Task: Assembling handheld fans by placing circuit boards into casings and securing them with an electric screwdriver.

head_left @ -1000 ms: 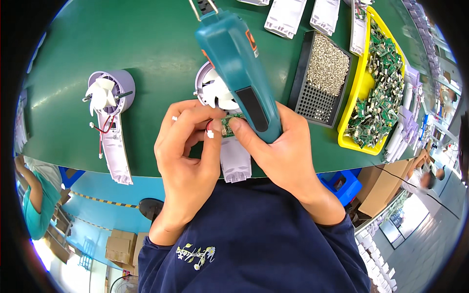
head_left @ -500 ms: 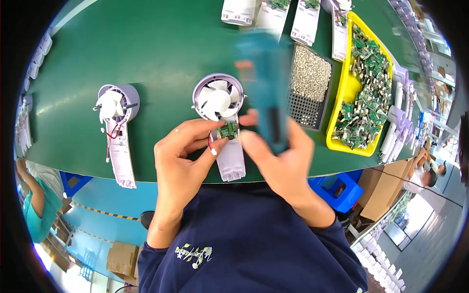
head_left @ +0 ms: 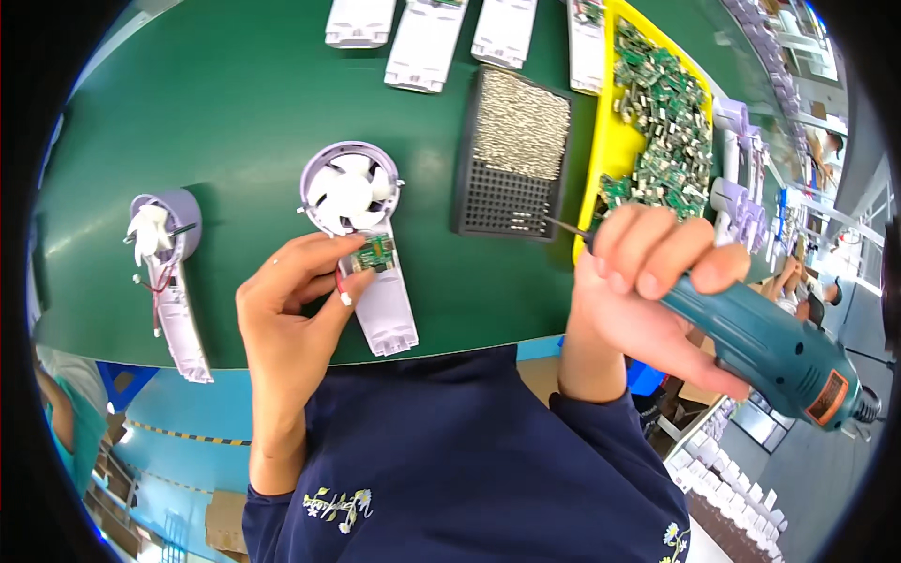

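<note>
My left hand (head_left: 296, 305) pinches a small green circuit board (head_left: 376, 254) against the handle of a lilac fan housing (head_left: 385, 310). White fan blades (head_left: 349, 190) show inside the round head above it. A red wire with a white plug hangs by my left thumb. My right hand (head_left: 657, 291) is closed around a teal electric screwdriver (head_left: 774, 342), which lies tilted with its body to the right. Its thin bit points left and reaches the lower right part of a black perforated tray (head_left: 466, 202), where small silver screws (head_left: 523, 127) fill the upper holes.
A second fan housing (head_left: 178, 281) with red wires lies to the left. Beyond the screw tray stands a yellow bin (head_left: 594, 178) heaped with circuit boards. Several white handle parts (head_left: 422, 47) lie along the far side, with lilac housings (head_left: 737, 202) at the right.
My right hand has swung the screwdriver from beside the fan housing to the right, bringing its bit to the screw tray. The left hand keeps holding the board; the whole view has shifted.
</note>
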A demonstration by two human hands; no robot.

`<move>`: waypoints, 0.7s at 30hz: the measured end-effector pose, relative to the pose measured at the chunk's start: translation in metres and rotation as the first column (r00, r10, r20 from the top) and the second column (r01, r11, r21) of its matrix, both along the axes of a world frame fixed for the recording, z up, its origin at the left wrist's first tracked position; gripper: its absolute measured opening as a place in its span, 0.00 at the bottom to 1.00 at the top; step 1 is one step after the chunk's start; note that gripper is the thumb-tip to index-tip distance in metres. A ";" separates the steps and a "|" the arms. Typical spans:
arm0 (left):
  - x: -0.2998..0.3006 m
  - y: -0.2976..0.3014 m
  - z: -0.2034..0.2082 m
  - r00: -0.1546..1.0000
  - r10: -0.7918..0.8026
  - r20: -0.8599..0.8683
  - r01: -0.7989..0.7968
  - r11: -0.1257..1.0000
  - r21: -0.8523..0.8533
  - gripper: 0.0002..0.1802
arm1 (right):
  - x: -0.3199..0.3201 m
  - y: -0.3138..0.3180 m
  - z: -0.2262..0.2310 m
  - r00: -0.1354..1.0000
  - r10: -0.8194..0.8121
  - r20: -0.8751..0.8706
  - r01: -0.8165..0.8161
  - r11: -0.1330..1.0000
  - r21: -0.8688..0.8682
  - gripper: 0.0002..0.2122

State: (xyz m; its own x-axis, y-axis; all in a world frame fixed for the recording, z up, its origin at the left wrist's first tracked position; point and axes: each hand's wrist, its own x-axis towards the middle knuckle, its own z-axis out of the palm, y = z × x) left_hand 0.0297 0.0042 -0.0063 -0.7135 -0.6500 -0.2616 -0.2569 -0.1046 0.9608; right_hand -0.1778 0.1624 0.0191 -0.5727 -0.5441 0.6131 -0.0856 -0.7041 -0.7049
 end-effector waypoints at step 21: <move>-0.010 0.004 -0.002 0.999 -0.029 -0.026 0.030 0.999 0.038 0.16 | -0.004 -0.012 -0.021 0.997 0.083 0.011 -0.083 0.994 0.070 0.44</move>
